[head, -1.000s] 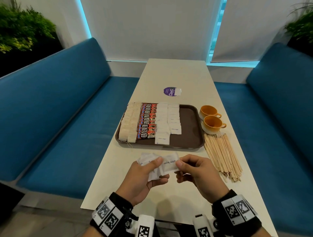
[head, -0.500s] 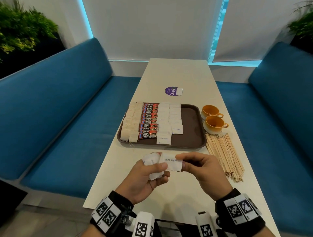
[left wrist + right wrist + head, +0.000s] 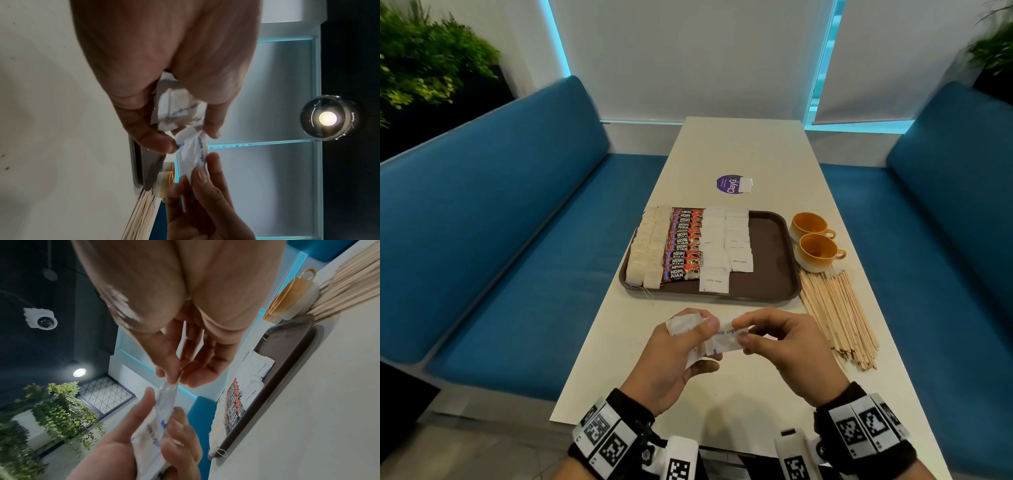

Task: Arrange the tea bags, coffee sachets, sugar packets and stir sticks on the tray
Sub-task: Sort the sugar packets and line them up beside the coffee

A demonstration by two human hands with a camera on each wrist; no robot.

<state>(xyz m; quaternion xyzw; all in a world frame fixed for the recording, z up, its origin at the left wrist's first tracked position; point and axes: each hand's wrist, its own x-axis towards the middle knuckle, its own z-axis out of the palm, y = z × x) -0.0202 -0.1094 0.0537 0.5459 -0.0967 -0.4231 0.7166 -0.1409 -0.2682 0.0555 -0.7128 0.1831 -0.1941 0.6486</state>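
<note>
My right hand (image 3: 787,346) has just pinched one sugar packet (image 3: 726,337) free of the bunch gripped in my left hand (image 3: 671,356); next, the tray (image 3: 774,246)

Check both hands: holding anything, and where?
Left hand grips a bunch of sugar packets between thumb and fingers. Right hand pinches the right end of one packet.

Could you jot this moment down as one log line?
left hand: holds sugar packets | right hand: pinches one packet | tray: part filled | stir sticks: on table
</note>
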